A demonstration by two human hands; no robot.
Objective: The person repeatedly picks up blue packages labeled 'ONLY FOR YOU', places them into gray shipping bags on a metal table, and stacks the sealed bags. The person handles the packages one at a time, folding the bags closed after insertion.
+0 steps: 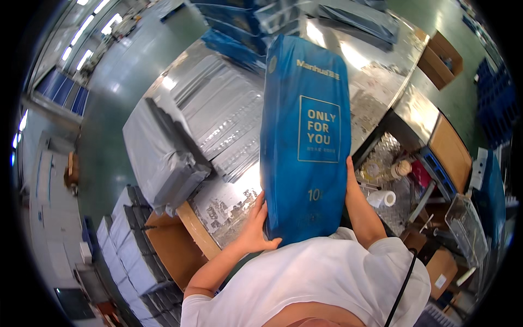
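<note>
Running its long axis nearly straight away from the person's white shirt (305, 278), the blue plastic-wrapped package (283, 174) points its narrow far end across the table (220, 210), printed face toward the wearer, lettering upright. The left hand (257, 228), thumb spread, holds its near left corner; the right hand (351, 182) presses its right side, beside grey plastic bags (231, 117) lying leftward.

Blue package (305, 177): smooth plastic, slight sheen. Grey bags (231, 117): glossy, creased plastic. Bench (224, 210): shiny, metal-looking, patchy. Left box (175, 248): matt cardboard.
</note>
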